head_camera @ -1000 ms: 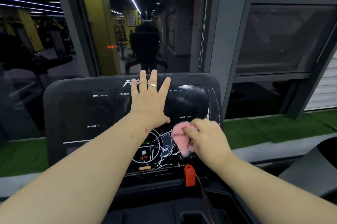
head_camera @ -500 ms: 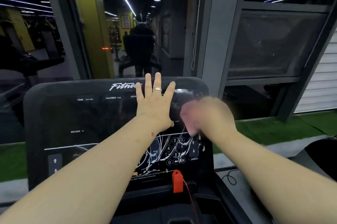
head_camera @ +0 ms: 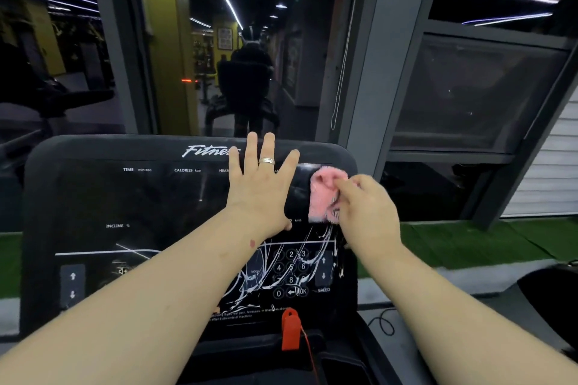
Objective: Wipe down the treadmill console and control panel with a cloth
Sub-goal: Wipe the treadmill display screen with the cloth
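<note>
Here the black treadmill console [head_camera: 103,196] fills the lower middle of the view, and everything else sits relative to it. The left hand [head_camera: 261,189] lies flat against the console's upper middle, its fingers [head_camera: 251,150] straight and spread, their tips reaching up over the top edge beside the white "Fitness" lettering; a ring [head_camera: 266,160] sits on one finger. The right hand [head_camera: 364,212] is at the console's upper right corner, its fingers curled round a pink cloth [head_camera: 323,193] and holding it against the panel surface there, just right of the left hand. The cloth looks slightly blurred. Below both hands, on the console's lower right, is a number keypad [head_camera: 291,272] crossed by white crack lines, with speed arrows beside it. Incline arrows [head_camera: 72,284] sit at the console's lower left. A red safety key [head_camera: 291,330] with a red cord hangs at the console's bottom edge, beneath the keypad. Behind the console stands a dark window [head_camera: 234,40], and green turf [head_camera: 469,240] lies to its right.
</note>
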Tool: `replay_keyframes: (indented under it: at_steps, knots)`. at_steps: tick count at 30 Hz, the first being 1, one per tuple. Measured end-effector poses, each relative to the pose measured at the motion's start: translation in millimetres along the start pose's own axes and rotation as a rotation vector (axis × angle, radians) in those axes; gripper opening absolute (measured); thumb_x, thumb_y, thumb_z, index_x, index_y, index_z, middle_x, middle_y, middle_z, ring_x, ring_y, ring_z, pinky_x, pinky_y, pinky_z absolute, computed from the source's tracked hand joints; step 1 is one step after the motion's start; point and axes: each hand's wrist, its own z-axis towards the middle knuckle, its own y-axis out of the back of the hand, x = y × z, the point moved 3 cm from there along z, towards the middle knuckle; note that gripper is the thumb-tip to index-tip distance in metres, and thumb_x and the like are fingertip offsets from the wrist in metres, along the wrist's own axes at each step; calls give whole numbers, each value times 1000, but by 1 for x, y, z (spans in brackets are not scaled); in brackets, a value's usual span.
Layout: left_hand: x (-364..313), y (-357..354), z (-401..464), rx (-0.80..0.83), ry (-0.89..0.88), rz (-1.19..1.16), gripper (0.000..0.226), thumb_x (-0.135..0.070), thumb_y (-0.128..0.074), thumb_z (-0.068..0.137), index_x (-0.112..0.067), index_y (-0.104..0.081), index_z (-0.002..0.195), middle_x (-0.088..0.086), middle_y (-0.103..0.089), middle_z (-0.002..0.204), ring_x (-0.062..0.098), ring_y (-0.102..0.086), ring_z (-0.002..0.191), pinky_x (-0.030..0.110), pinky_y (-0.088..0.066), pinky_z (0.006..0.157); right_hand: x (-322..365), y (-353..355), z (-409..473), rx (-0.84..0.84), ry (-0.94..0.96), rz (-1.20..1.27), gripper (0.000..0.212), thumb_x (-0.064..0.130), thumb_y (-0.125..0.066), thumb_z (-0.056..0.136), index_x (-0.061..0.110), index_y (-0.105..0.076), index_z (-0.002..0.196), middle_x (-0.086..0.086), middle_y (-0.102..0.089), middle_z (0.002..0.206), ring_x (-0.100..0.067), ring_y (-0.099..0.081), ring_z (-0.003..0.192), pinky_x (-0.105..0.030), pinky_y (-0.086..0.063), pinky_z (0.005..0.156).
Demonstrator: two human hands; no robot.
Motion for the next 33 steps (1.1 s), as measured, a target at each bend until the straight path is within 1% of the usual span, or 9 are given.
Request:
replay_keyframes:
  at_steps: [3,7,12,15,17,22,26,30,33]
  knots:
    - [0,1,-1,1,6,-11,138,-65,-87,62,-33,7,159,17,22,165,45,29,149,67,6,120,0,4,-17,73,102,-11,36,0,-71,72,15,-76,105,-6,-62,91,-34,-58,75,-39,-53,60]
    - [-3,2,0,18,16,-5,140,-64,-87,61,-34,8,159,17,22,165,45,29,149,67,6,120,-1,11,26,11,-9,-14,34,2,-71,78,18,-78,108,-6,-64,93,-34,-61,77,-38,-55,63]
    - [0,2,0,20,8,-22,138,-63,-87,63,-35,9,159,13,28,164,45,31,148,68,8,120,-1,4,-24,81,26,21,35,3,-74,79,19,-76,110,-4,-61,93,-31,-60,71,-38,-54,54]
    - [-7,4,4,43,-11,-18,140,-62,-85,63,-40,15,157,7,32,164,50,31,146,72,8,117,-6,12,5,88,25,1,27,15,-71,89,24,-76,114,-1,-62,94,-29,-62,74,-40,-57,63]
    - [-10,7,8,20,-30,-15,140,-68,-83,62,-42,16,157,6,27,167,50,28,148,71,8,118,-3,16,21,61,-43,12,25,21,-65,95,25,-74,117,-1,-63,95,-27,-63,79,-38,-56,68]
    - [-6,6,11,-35,-75,-13,138,-69,-85,60,-44,9,159,5,13,170,42,20,153,66,8,120,2,12,-20,80,-25,32,17,18,-72,90,20,-75,106,-2,-62,84,-30,-61,71,-38,-54,57]
    - [-10,7,11,-28,-68,6,138,-69,-85,61,-43,9,159,6,11,169,42,18,153,66,7,121,-3,22,25,85,-39,29,19,31,-59,99,26,-75,108,-1,-61,85,-26,-60,79,-36,-52,67]
    - [-7,6,11,-47,-73,0,139,-71,-84,59,-44,9,158,6,9,169,42,16,153,66,5,121,-2,18,11,26,-71,30,18,23,-60,98,22,-72,112,0,-56,80,-25,-55,71,-34,-46,59]
    - [-8,5,10,-53,-67,7,138,-70,-84,60,-43,9,159,8,10,169,43,16,153,66,5,121,-2,18,-22,107,-23,49,14,19,-66,94,20,-74,105,-1,-56,79,-28,-57,71,-37,-50,58]
